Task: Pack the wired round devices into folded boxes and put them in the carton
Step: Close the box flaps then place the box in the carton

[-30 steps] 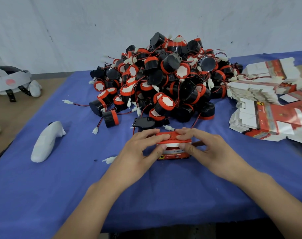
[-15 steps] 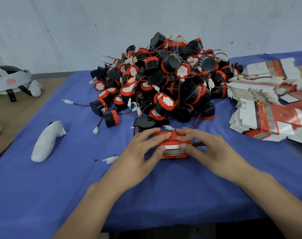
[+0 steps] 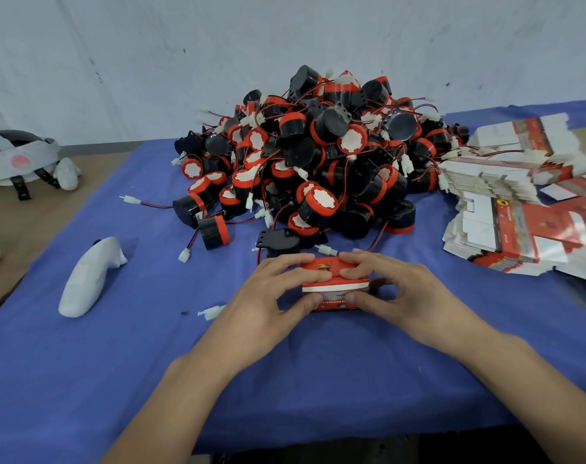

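Note:
A small red folded box stands on the blue cloth at the centre. My left hand grips its left end, fingers over the top and thumb on the front face. My right hand grips its right end the same way, fingertips pressing the top flap. Behind the box rises a big pile of black-and-red wired round devices. One black device lies just beyond my left fingers, its red wire running down beside the box. No carton is in view.
Stacks of flat unfolded red-and-white boxes lie at the right. A white handheld controller lies on the blue tablecloth at the left. A white headset sits far left. A loose white connector lies near my left wrist.
My fingertips have shifted slightly on top of the box and the top flap sits lower. The box and both hands stay in the same spot.

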A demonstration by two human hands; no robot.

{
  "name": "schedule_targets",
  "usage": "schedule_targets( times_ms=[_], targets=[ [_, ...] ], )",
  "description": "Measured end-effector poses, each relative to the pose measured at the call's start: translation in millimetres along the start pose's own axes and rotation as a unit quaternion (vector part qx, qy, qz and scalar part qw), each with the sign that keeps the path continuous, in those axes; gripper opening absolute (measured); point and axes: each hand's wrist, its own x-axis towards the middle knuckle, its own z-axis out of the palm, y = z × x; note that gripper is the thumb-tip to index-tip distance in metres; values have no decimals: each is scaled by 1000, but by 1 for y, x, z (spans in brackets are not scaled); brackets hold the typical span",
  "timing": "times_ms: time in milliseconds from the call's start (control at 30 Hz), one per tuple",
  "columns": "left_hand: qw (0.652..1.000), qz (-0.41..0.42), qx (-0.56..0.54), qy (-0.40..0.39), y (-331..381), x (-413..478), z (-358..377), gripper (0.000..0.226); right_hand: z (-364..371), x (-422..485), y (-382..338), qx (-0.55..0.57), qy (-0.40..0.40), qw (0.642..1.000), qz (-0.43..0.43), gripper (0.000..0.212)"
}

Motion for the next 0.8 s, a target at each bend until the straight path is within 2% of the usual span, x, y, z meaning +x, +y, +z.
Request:
schedule_targets(
  times_ms=[367,800],
  targets=[
    [1000,1,-19,10,-3,1,2,39,2,0,6,-17,3,1000,-24,18],
    [1000,0,-24,5,1,2,1,31,5,-1,10,-19,27,998,-47,29]
  ],
)
